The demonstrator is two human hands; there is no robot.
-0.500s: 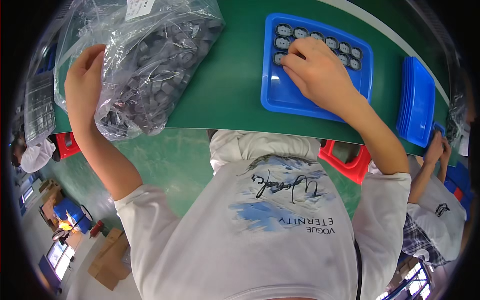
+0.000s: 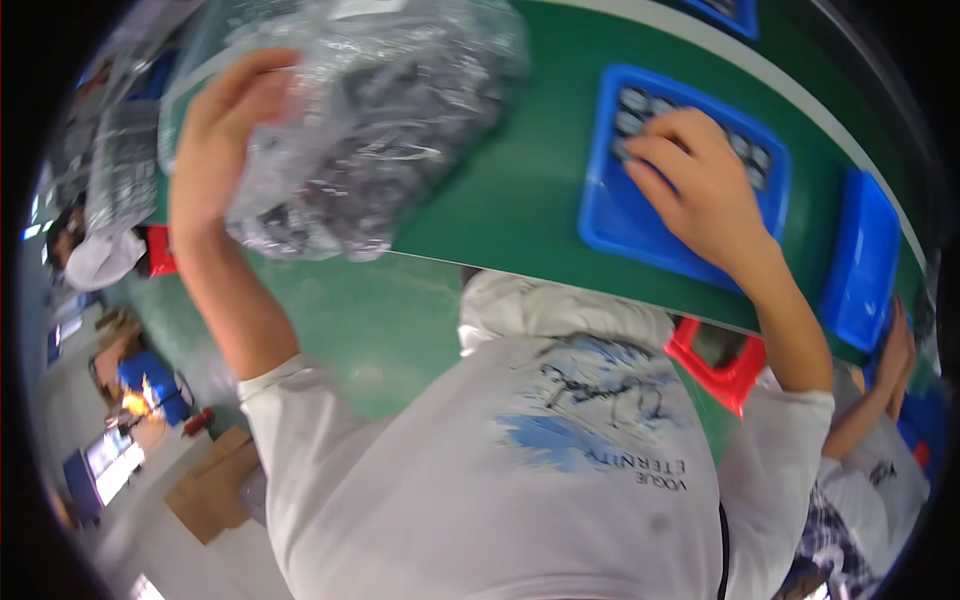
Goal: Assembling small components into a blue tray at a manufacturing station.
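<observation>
Grey rounded parts [image 2: 633,98] sit in rows toward the far side of my blue tray [image 2: 628,222], on the green tabletop [image 2: 480,215]. Risk: right hand [image 2: 702,188] curls low over them, so a dragging knuckle could skew a row. Clear bag [image 2: 425,115] reaches the near edge; a tug on its film could spill its contents. Left hand [image 2: 222,125] bends at the bag; can't tell if either hand grips anything. Parts look dark-rimmed, pale-centred, blurred.

On our green table [image 2: 500,205] we have a clear bag [image 2: 300,165] of grey parts [image 2: 375,185], a blue tray [image 2: 635,220], and stacked blue trays [image 2: 862,265] farther right.
</observation>
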